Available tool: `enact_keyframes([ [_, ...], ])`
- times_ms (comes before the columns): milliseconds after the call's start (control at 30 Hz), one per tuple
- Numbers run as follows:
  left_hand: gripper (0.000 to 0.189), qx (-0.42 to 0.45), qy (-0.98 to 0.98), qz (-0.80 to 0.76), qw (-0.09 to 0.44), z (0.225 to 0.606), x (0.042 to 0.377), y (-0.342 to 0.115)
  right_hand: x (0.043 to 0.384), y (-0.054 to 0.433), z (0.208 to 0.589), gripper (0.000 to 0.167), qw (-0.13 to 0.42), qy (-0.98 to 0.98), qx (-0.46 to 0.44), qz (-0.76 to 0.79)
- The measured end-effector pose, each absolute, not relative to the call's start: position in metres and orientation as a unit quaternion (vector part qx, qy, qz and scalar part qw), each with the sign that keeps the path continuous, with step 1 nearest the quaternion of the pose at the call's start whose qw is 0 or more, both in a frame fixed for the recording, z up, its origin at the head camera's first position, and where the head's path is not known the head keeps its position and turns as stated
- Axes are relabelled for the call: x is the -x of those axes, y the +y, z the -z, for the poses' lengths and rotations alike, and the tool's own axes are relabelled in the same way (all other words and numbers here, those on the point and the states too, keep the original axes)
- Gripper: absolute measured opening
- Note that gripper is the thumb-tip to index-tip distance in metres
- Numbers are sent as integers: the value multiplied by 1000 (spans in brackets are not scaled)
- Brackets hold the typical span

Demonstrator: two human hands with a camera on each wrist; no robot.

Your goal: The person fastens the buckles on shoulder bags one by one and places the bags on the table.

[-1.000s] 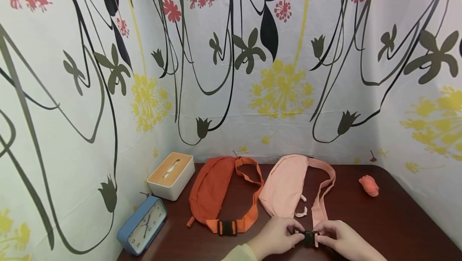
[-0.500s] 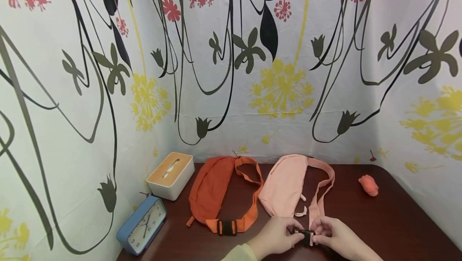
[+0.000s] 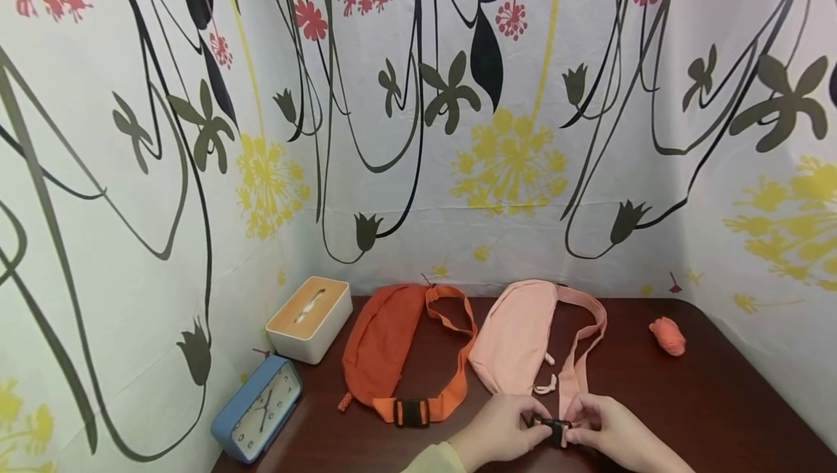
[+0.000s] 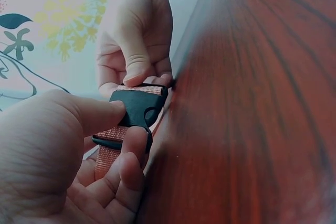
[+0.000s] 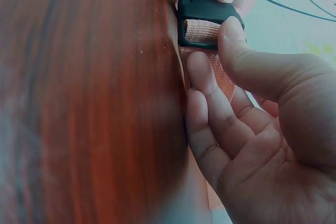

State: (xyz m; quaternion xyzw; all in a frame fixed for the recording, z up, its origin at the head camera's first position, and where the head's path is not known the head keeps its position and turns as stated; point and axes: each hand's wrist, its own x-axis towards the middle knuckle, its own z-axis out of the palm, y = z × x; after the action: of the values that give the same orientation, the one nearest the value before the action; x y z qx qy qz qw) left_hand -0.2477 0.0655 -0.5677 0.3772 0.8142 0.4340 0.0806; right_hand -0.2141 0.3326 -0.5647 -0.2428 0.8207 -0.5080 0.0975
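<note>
A pink waist bag (image 3: 516,335) lies on the dark table, its strap (image 3: 574,378) curving forward to a black side-release buckle (image 3: 558,430). My left hand (image 3: 505,423) pinches the buckle's left end between thumb and fingers. At the other end, my right hand (image 3: 607,426) grips the buckle and webbing. In the left wrist view the buckle (image 4: 137,106) looks joined as one piece, with pink webbing threaded at both ends. The right wrist view shows my right thumb on the edge of the buckle (image 5: 210,9) and fingers curled under the strap.
Left of the pink bag lies an orange waist bag (image 3: 386,342) with its black buckle (image 3: 412,412) fastened. A tissue box (image 3: 310,317) and a blue clock (image 3: 258,407) stand at the left. A coral yarn bundle (image 3: 668,336) lies at the right. Patterned cloth (image 3: 458,248) encloses the table (image 3: 706,386).
My right hand has shifted slightly left toward my left hand, bringing the right end of the buckle closer in. The left hand has stayed nearly in place, and the bags have not moved.
</note>
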Motion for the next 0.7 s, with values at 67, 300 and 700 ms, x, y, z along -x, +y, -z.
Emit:
enact_keyframes([
  [67,9,-377,814,-434,83,567,248,65,214,333,566,13,94,823,244,504],
  [300,11,-378,810,-439,93,565,249,63,216,332,565,11,93,823,263,494],
  [700,26,-365,829,-415,88,543,254,47,206,321,544,11,-22,878,253,406],
])
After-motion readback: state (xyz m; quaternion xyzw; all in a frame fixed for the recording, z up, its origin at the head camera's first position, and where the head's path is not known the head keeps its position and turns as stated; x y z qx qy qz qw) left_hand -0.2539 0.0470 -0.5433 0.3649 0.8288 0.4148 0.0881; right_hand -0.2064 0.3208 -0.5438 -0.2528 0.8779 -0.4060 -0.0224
